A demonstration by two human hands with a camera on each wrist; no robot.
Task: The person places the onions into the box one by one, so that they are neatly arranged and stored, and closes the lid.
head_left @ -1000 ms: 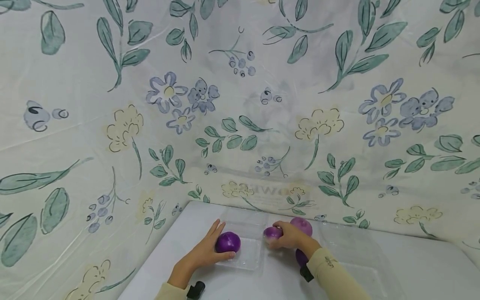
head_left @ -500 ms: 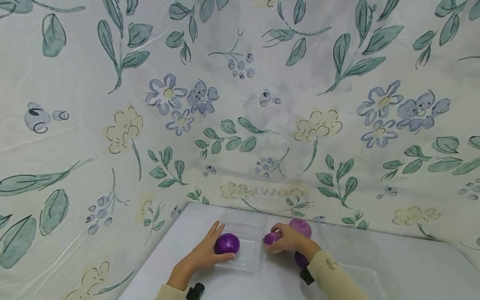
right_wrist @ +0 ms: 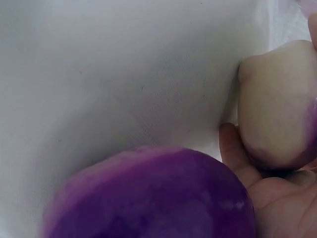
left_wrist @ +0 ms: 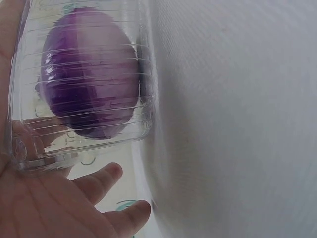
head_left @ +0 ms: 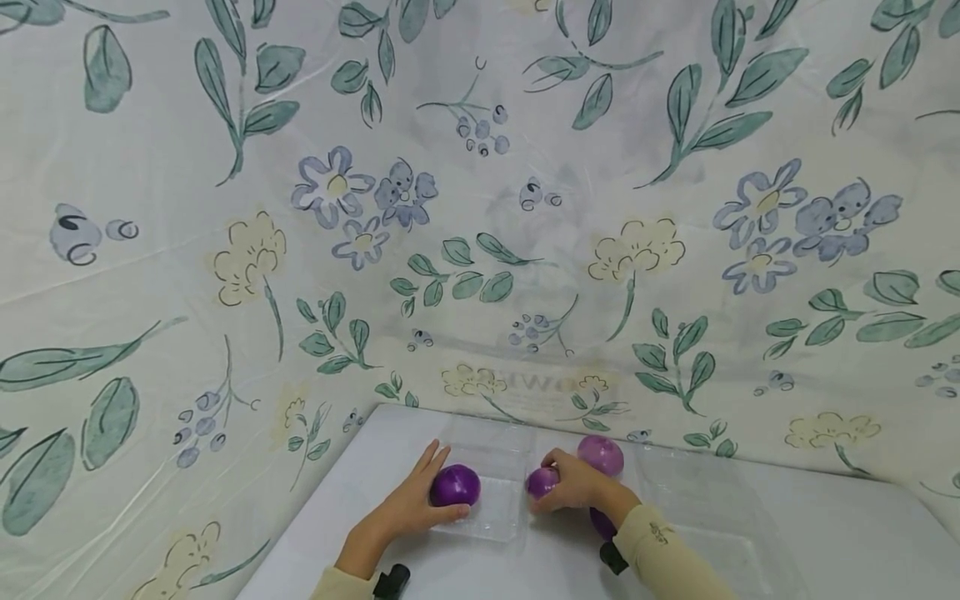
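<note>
My right hand (head_left: 573,483) grips a round purple-and-cream vegetable (head_left: 542,482) between thumb and fingers, just right of a clear plastic box (head_left: 501,510). In the right wrist view, this vegetable (right_wrist: 277,106) shows a smooth cream side with a small nub. Inside the box sits a larger round purple vegetable (head_left: 455,486). My left hand (head_left: 405,502) rests against the box's left end, fingers spread and thumb along the near side. Through the ribbed wall in the left wrist view, the boxed vegetable (left_wrist: 91,74) looks dark purple on one side and paler on the other.
Behind my right hand lies a pinkish-purple round vegetable (head_left: 602,455). A dark purple one (head_left: 602,523) is partly hidden under the right wrist. Another clear plastic tray (head_left: 720,533) lies on the white table (head_left: 840,533) to the right. A flowered sheet (head_left: 480,208) hangs behind.
My right hand has drawn the gripped vegetable slightly nearer to me and turned it, so its pale streak no longer shows in the head view. The left hand and boxed vegetable stay put.
</note>
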